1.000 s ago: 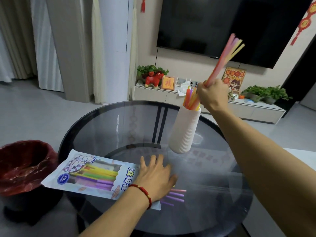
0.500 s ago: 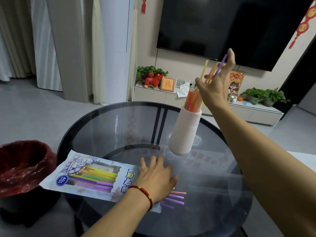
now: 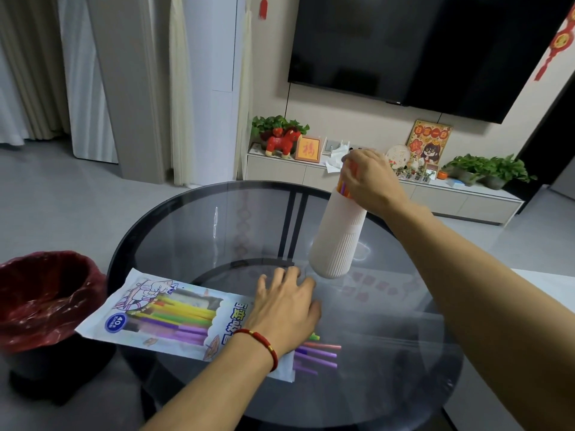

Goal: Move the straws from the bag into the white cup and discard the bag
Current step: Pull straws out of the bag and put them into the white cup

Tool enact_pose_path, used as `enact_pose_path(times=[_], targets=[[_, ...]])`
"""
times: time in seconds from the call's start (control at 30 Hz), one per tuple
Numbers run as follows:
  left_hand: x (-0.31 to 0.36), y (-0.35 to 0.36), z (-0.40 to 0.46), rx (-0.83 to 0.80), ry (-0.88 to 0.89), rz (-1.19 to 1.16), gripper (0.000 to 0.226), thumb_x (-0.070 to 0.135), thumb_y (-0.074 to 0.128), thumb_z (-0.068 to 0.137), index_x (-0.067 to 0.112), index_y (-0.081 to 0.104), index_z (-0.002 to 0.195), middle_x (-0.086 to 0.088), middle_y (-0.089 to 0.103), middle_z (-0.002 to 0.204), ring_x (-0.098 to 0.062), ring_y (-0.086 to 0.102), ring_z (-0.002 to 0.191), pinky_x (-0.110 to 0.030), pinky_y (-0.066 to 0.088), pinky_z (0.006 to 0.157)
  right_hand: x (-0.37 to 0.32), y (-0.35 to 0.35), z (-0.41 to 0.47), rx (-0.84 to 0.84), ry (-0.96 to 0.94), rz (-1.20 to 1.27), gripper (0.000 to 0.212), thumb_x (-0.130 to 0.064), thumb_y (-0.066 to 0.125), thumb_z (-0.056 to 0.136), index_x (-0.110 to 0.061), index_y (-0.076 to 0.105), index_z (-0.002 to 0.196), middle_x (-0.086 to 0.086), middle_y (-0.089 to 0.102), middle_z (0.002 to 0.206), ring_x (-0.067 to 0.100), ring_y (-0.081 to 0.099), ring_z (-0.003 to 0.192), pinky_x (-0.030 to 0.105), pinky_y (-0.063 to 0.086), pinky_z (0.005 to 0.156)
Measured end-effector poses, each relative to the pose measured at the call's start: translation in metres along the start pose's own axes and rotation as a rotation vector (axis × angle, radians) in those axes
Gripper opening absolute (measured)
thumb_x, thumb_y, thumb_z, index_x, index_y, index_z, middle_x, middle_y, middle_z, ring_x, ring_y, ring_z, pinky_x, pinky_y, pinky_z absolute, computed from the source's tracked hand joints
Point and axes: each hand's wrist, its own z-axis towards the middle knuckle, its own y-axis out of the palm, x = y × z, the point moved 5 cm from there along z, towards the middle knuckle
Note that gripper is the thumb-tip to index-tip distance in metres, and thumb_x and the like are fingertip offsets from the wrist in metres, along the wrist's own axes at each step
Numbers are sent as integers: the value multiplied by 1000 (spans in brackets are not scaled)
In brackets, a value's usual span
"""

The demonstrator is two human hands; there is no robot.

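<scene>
floor [image 3: 62,194]: grey tile | wall: black TV [image 3: 435,45] | low white cabinet [image 3: 435,197] | pale curtains [image 3: 37,73]

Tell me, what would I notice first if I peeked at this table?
Probably the bright straws showing through the straw bag at the table's near left, with the left hand resting flat on it. Next, the tall white cup further back, where the right hand presses straws down into its top.
</scene>
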Motion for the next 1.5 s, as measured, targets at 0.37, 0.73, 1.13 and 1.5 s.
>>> enact_pose_path(times=[0.37, 0.73, 1.13, 1.5], targets=[[-15, 2, -6, -92, 98, 16, 67, 61, 47, 87, 26, 40, 143, -2, 50, 140, -23, 37, 131, -44, 33, 111, -14, -37, -56, 375, -214, 104, 18, -13, 56, 92, -6, 69, 103, 10, 70, 104, 24, 61, 93, 29, 45, 81], [-40, 10, -35, -373, 164, 78, 121, 88, 53, 62, 35, 1, 157, 8, 17, 161, -13, 11, 149, -48, -1, 123, -29, 87, -228, -537, -314, 136, 50, -56, 48, 98, -19, 59, 131, -1, 59, 122, 17, 57, 103, 36, 48, 93], [-36, 14, -31, -327, 132, 51, 103, 85, 52, 69, 43, 14, 154, 11, 29, 152, -12, 22, 143, -51, 6, 122, -53, 109, -236, -473, -451, -66, 33, -41, 38, 109, -10, 50, 115, 9, 62, 110, 30, 63, 89, 45, 53, 65], [-41, 6, -21, -206, 80, 82, 42, 58, 50, 88, 44, 52, 128, 11, 42, 136, -16, 37, 126, -51, 26, 112, -13, 78, -219, -676, -137, 112, 33, -48, 46, 107, -15, 51, 103, 12, 67, 92, 34, 59, 78, 44, 49, 68]])
